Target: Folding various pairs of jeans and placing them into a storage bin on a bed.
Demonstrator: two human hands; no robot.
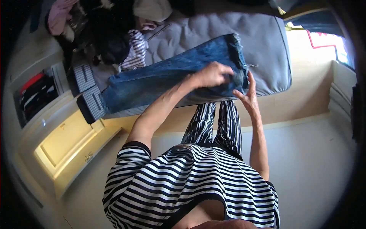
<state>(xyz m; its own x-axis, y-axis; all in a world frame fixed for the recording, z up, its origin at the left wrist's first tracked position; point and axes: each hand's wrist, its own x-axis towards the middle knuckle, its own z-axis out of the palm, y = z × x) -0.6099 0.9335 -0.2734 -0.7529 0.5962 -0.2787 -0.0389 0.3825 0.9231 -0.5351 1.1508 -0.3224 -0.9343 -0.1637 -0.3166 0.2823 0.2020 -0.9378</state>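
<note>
A pair of blue jeans (164,72) lies folded lengthwise along the near edge of a grey mattress (263,49), its frayed hems to the right. Over the leg near those hems is my left hand (214,74), its fingers bent and partly smeared by motion; whether they pinch the denim is not clear. At the near corner of the frayed hem my right hand (249,98) has thumb and forefinger spread apart, the fingertips by the cloth edge. Beside the jeans' left end lie dark pieces with a checked pattern (93,105).
Rumpled clothes, including a striped garment (137,49) and a pink one (60,17), are heaped at the far left. An open cream cabinet door (85,154) juts out at the left, below a niche with folded dark clothes (38,93). A pale floor (301,164) stretches right.
</note>
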